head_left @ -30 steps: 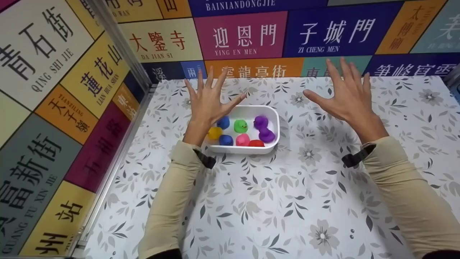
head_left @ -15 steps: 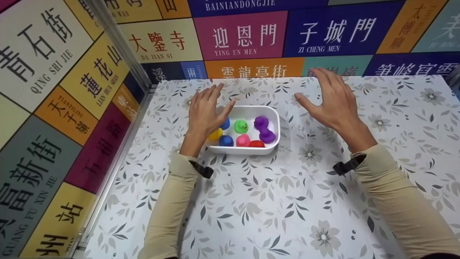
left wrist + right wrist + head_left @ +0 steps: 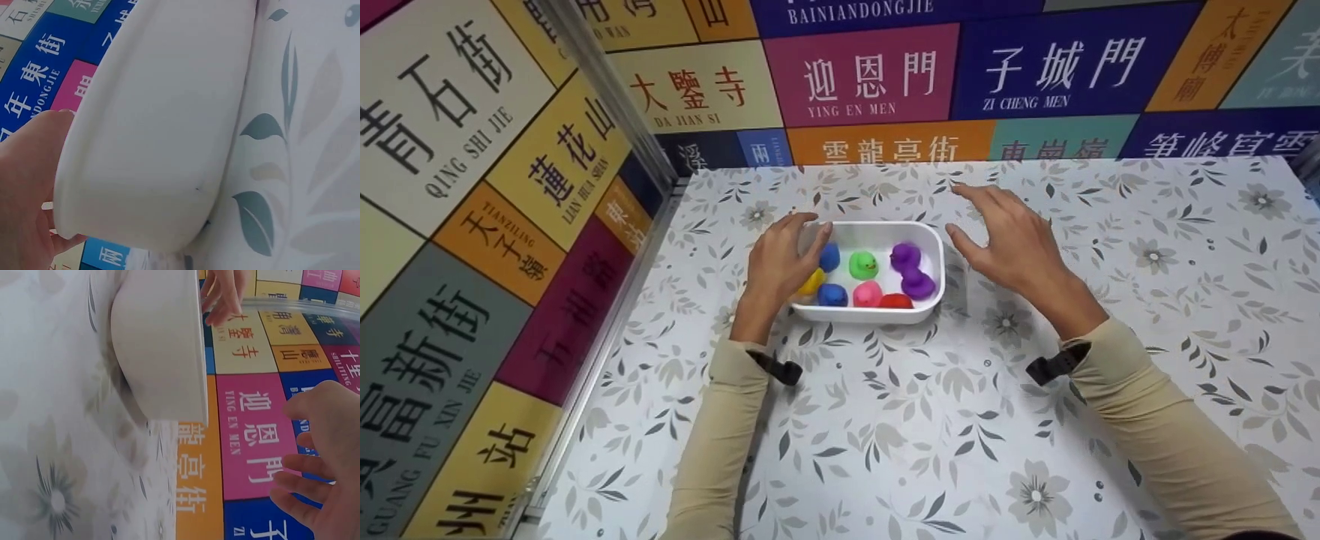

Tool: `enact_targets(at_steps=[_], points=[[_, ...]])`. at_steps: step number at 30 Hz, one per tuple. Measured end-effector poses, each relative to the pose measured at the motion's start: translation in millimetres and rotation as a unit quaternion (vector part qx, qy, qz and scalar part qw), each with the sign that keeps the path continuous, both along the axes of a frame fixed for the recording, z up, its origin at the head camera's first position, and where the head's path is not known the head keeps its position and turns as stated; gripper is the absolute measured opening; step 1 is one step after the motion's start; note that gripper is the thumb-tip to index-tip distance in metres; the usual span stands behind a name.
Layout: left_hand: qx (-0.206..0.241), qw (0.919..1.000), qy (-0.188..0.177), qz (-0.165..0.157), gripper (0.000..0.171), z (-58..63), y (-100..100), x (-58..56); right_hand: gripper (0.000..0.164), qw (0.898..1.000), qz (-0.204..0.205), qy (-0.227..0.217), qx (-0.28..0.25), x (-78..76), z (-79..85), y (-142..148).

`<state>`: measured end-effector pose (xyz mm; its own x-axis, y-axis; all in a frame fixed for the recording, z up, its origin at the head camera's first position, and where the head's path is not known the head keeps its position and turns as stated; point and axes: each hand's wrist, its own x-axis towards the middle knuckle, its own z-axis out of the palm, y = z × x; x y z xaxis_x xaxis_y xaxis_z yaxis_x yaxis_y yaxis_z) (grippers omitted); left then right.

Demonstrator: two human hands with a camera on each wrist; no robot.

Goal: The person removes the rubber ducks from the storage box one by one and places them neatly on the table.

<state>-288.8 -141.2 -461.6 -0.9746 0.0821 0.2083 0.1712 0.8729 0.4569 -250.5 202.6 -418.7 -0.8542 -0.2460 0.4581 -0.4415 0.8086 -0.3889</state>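
A white plastic tub [image 3: 868, 314] sits on the table, holding small rubber ducks. Among them are a green duck [image 3: 863, 265], a pink duck [image 3: 867, 293], two purple ducks [image 3: 916, 283], blue ones [image 3: 832, 294], a yellow one [image 3: 812, 283] and a red one [image 3: 896, 301]. My left hand [image 3: 778, 264] is at the tub's left end, fingers loosely bent, thumb over the rim; it covers that corner. My right hand [image 3: 1015, 244] hovers right of the tub, thumb and fingers apart, with nothing in it. In the right wrist view a gap separates its fingers from the tub [image 3: 160, 349].
The table [image 3: 930, 435] wears a white cloth printed with grey leaves and flowers. Panels with coloured street names form a back wall [image 3: 870, 75] and a left wall [image 3: 457, 225]. Straps with small black devices [image 3: 1057, 365] circle both wrists.
Both hands have come down from a raised, spread-finger pose. The left has lowered to the tub's left end; the right has moved left and nearer the tub. The tub and ducks stay put.
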Motion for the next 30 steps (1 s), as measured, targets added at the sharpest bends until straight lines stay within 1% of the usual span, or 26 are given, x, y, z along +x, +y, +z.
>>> enact_targets(at_steps=[5,9,12,16,19,22,27,30], points=[[0.050,0.9986,-0.008,-0.013,0.068,-9.9,-3.4,1.2,0.052,0.999,0.028,-0.038,-0.014,5.2,-6.3,-15.8],[0.073,0.9972,-0.013,-0.011,0.067,-11.8,-2.9,0.6,0.046,0.996,0.056,-0.062,-0.029,7.8,-11.0,-27.3],[0.084,0.9963,-0.005,-0.018,0.063,-12.7,-2.4,-0.9,0.042,0.993,0.071,-0.090,-0.030,10.0,-14.1,-35.3],[0.111,0.9930,0.016,-0.036,0.057,-15.7,-4.3,-3.0,0.038,0.989,0.080,-0.126,-0.007,11.1,-18.0,-44.8],[0.141,0.9888,0.015,-0.048,0.056,-17.8,-6.8,-3.9,0.035,0.987,0.086,-0.137,0.016,10.2,-20.8,-50.3],[0.172,0.9834,0.007,-0.057,0.055,-20.4,-9.4,-4.8,0.034,0.985,0.085,-0.142,0.039,9.6,-22.5,-54.3],[0.214,0.9749,0.001,-0.062,0.051,-26.0,-13.5,-5.7,0.034,0.985,0.073,-0.140,0.074,8.9,-25.0,-59.2],[0.228,0.9718,-0.001,-0.062,0.050,-28.2,-14.4,-5.8,0.031,0.984,0.070,-0.141,0.085,7.8,-26.3,-61.4]])
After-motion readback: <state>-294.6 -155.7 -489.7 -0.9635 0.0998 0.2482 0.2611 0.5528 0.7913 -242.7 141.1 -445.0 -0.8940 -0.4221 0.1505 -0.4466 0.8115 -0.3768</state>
